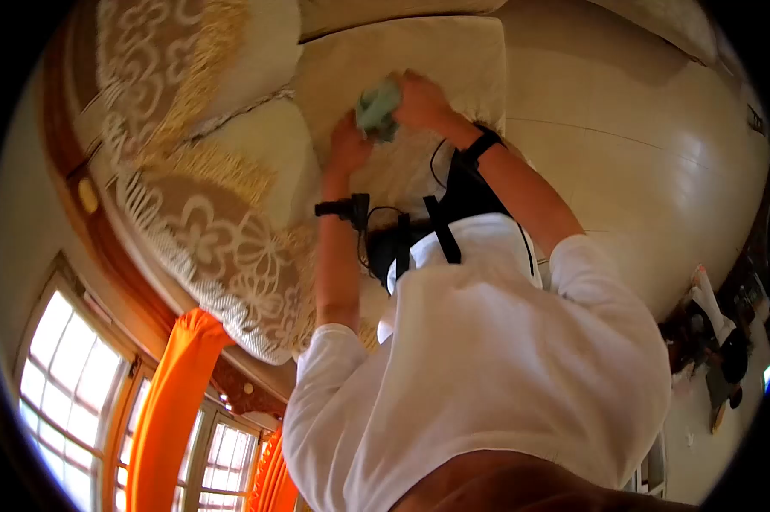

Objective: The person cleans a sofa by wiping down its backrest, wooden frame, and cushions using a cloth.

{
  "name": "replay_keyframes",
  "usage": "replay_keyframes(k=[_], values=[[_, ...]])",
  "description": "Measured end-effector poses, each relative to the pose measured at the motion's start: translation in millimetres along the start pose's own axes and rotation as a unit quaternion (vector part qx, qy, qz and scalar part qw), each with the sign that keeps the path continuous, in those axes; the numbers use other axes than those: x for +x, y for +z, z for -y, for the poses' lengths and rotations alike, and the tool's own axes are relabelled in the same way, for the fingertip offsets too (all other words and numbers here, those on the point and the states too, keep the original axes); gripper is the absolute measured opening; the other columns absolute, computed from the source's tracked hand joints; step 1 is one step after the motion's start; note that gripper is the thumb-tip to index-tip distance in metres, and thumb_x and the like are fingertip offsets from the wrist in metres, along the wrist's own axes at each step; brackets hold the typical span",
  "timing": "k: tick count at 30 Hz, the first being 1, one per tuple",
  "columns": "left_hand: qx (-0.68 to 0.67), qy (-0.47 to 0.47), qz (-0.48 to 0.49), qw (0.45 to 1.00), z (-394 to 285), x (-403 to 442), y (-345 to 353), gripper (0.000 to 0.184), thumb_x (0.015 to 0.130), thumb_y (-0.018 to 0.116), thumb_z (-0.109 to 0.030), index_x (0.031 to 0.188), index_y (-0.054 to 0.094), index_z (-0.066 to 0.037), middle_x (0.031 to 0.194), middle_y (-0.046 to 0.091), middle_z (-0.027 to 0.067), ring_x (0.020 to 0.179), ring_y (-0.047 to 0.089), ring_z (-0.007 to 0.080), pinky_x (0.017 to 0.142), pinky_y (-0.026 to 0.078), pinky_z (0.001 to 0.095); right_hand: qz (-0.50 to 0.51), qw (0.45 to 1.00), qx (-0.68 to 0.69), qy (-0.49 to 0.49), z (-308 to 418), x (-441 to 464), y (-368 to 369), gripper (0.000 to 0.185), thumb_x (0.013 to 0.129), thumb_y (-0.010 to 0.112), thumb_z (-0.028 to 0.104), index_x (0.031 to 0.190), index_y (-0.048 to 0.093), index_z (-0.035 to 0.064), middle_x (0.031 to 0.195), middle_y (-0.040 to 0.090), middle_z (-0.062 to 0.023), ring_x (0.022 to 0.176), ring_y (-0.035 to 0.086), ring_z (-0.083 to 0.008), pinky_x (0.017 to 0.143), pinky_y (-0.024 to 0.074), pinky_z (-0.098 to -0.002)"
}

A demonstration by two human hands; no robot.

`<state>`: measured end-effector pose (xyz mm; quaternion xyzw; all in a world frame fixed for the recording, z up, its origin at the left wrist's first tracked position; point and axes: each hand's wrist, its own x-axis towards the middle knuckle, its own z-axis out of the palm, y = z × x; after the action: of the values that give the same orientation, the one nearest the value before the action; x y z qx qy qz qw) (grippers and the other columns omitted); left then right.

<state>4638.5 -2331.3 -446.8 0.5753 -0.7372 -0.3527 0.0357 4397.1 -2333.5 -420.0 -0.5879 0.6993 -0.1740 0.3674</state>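
Observation:
A crumpled pale green cloth [378, 109] is held up between my two hands, above the beige sofa seat [453, 51]. My left hand [349, 145] grips its lower left side, with the fingers partly hidden. At the cloth's upper right, my right hand [421, 101] is closed on it. Both wrists wear black straps, with a small device on the left one and thin cables running from them.
A patterned, fringed cover [223, 230] and cream cushions lie on the left of the sofa. Shiny floor tiles [607, 145] stretch to the right. Orange curtains [167, 401] hang by windows at lower left. Assorted items [717, 333] stand at far right.

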Motion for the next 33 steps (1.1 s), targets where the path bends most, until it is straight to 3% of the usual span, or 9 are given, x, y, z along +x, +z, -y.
replay_keyframes(k=[3, 7, 8, 9, 11, 12, 22, 26, 33], values=[[0.201, -0.041, -0.207, 0.957, 52.6, 98.9, 52.3, 0.05, 0.094, 0.053, -0.041, 0.133, 0.05, -0.01, 0.141, 0.044, 0.0182, 0.129, 0.04, 0.0386, 0.105, 0.028, 0.0578, -0.137, 0.973, -0.177, 0.06, -101.0, 63.1, 13.3, 0.053, 0.067, 0.073, 0.029, 0.114, 0.06, 0.0078, 0.095, 0.059, -0.0154, 0.099, 0.055, -0.0328, 0.086, 0.0396, -0.0493], [0.204, 0.079, -0.351, 0.91, 103.7, 147.1, 74.4, 0.046, 0.099, 0.039, -0.037, 0.135, 0.047, -0.009, 0.141, 0.043, 0.0171, 0.132, 0.037, 0.0353, 0.105, 0.021, 0.0558, -0.065, 0.984, -0.166, -0.019, -184.5, 76.8, 51.0, 0.058, 0.07, 0.069, 0.047, 0.115, 0.06, 0.0115, 0.105, 0.056, -0.017, 0.104, 0.052, -0.0326, 0.091, 0.0318, -0.0501], [0.202, 0.073, -0.35, 0.912, 118.3, 147.4, 88.6, 0.045, 0.099, 0.037, -0.035, 0.134, 0.047, -0.009, 0.14, 0.044, 0.0169, 0.131, 0.037, 0.0354, 0.104, 0.021, 0.0542, -0.052, 0.973, -0.225, -0.016, -205.8, 80.3, 68.0, 0.057, 0.071, 0.067, 0.049, 0.113, 0.061, 0.0111, 0.105, 0.056, -0.0166, 0.102, 0.052, -0.0322, 0.091, 0.0308, -0.0486], [0.2, 0.076, -0.362, 0.907, 121.6, 147.9, 95.1, 0.044, 0.099, 0.036, -0.033, 0.134, 0.047, -0.009, 0.14, 0.044, 0.0168, 0.13, 0.038, 0.0355, 0.103, 0.021, 0.0526, -0.23, 0.943, -0.183, -0.155, -242.8, 73.1, 89.1, 0.054, 0.074, 0.064, 0.048, 0.11, 0.061, 0.0082, 0.102, 0.056, -0.0159, 0.099, 0.052, -0.0311, 0.087, 0.0312, -0.045], [0.189, 0.076, -0.375, 0.904, 123.8, 153.8, 97.6, 0.044, 0.1, 0.033, -0.034, 0.133, 0.047, -0.01, 0.14, 0.044, 0.0165, 0.13, 0.038, 0.0349, 0.104, 0.019, 0.0521, -0.114, 0.979, -0.168, -0.017, -224.8, 72.4, 83.8, 0.042, 0.076, 0.063, 0.041, 0.104, 0.062, 0.0096, 0.089, 0.054, -0.0119, 0.091, 0.052, -0.0287, 0.083, 0.031, -0.0425], [0.191, 0.057, -0.355, 0.913, 122.5, 152.8, 95.9, 0.044, 0.1, 0.032, -0.035, 0.134, 0.047, -0.01, 0.14, 0.044, 0.0161, 0.13, 0.038, 0.0344, 0.104, 0.018, 0.0523, -0.133, 0.969, -0.176, -0.107, -217.2, 83.0, 68.8, 0.038, 0.074, 0.063, 0.041, 0.099, 0.063, 0.0113, 0.086, 0.053, -0.0095, 0.086, 0.051, -0.0267, 0.079, 0.0305, -0.0412], [0.197, -0.016, -0.316, 0.928, 123.0, 141.7, 92.1, 0.044, 0.099, 0.031, -0.035, 0.134, 0.046, -0.013, 0.142, 0.043, 0.0133, 0.133, 0.036, 0.0325, 0.109, 0.015, 0.0543, -0.075, 0.984, -0.156, -0.049, -197.1, 95.0, 66.6, 0.044, 0.07, 0.066, 0.051, 0.101, 0.067, 0.0198, 0.086, 0.057, -0.0051, 0.084, 0.049, -0.0252, 0.077, 0.0281, -0.0404], [0.173, -0.002, -0.305, 0.936, 114.6, 138.7, 90.5, 0.045, 0.099, 0.032, -0.031, 0.137, 0.043, -0.011, 0.145, 0.037, 0.0144, 0.137, 0.03, 0.0351, 0.11, 0.01, 0.0571, -0.127, 0.973, -0.152, -0.122, -205.6, 95.8, 67.1, 0.047, 0.07, 0.065, 0.051, 0.104, 0.067, 0.0189, 0.085, 0.057, -0.0045, 0.086, 0.048, -0.0246, 0.077, 0.0272, -0.0409], [0.225, 0.032, -0.318, 0.92, 112.4, 143.5, 88.7, 0.045, 0.1, 0.033, -0.03, 0.138, 0.043, -0.008, 0.146, 0.038, 0.0161, 0.136, 0.031, 0.0365, 0.111, 0.013, 0.0557, -0.101, 0.986, -0.097, -0.085, -208.7, 83.6, 58.6, 0.05, 0.071, 0.065, 0.05, 0.102, 0.064, 0.0112, 0.088, 0.052, -0.0098, 0.09, 0.049, -0.0275, 0.078, 0.0277, -0.0399]])
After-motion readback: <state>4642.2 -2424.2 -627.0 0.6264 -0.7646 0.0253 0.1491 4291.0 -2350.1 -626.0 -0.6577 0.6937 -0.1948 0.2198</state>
